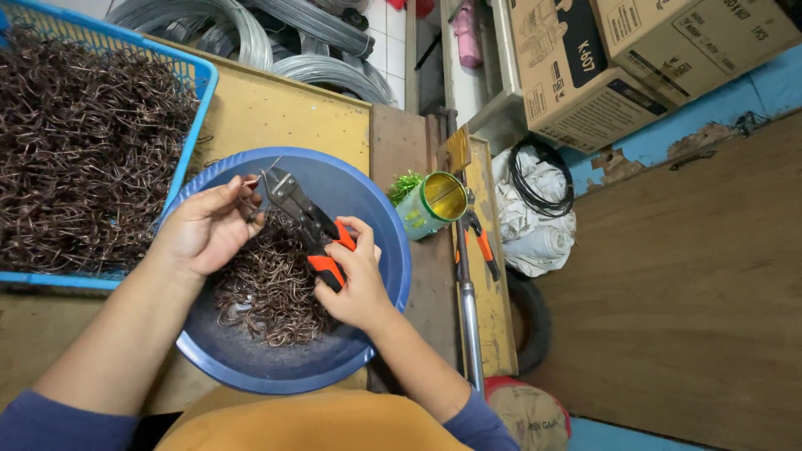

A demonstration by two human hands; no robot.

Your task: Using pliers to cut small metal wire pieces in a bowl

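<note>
My right hand (357,280) grips the orange-and-black handles of a pair of cutting pliers (305,219), jaws pointing up and left. My left hand (207,227) pinches a thin bent wire piece (257,185) at the plier jaws. Both hands hover over a round blue plastic basin (380,213) that holds a heap of dark brown bent wire pieces (267,288).
A blue crate (190,83) full of brown wire pieces stands at the left on a yellow board. A green metal can (433,203), a second tool with orange handles (478,242), wire coils (251,33) and cardboard boxes (635,58) lie beyond.
</note>
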